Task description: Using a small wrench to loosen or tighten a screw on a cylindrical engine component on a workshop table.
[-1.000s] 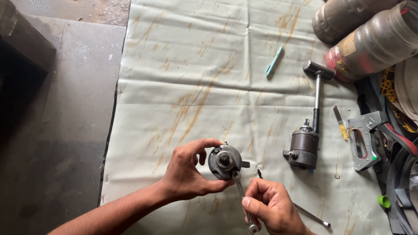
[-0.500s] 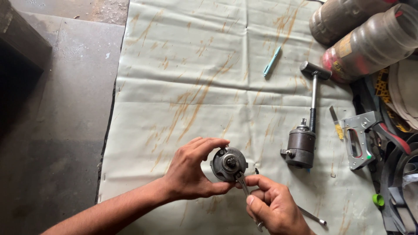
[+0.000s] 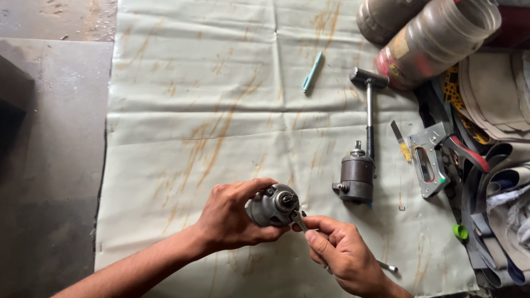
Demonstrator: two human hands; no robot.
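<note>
My left hand (image 3: 229, 221) gripped a small round metal motor part (image 3: 271, 205), holding it up just above the stained pale cloth (image 3: 182, 127). My right hand (image 3: 345, 256) was clenched around a slim wrench (image 3: 301, 222), its head set against the part's front beside the little shaft. A second cylindrical motor housing (image 3: 356, 177) stood on the cloth nearby, with a hammer (image 3: 369, 105) lying just behind it.

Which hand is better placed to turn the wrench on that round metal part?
Probably the right. The right hand already grips the slim wrench, whose head sits at the part's front face. The left hand wraps around the round metal part, holding it above the cloth.
</note>
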